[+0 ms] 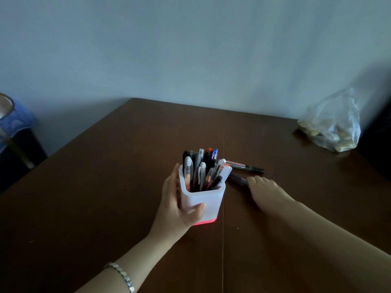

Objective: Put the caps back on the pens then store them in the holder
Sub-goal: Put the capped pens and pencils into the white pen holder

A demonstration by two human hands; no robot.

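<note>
A white pen holder (208, 200) with a pink base stands in the middle of the brown table (105, 187). Several capped pens (203, 168) stand in it. My left hand (177, 206) grips the holder from its left side, thumb across the front. Two black markers lie on the table just right of the holder: a whiteboard marker (245, 166) farther back and a dark marker (238, 178) nearer. My right hand (266, 191) lies palm down over the nearer marker's right end, fingers curled onto it.
A clear plastic bag (332, 125) with brownish contents sits at the table's far right by the wall. A blue-topped object (12, 119) stands off the table at the left. A seam runs down the tabletop beside the holder.
</note>
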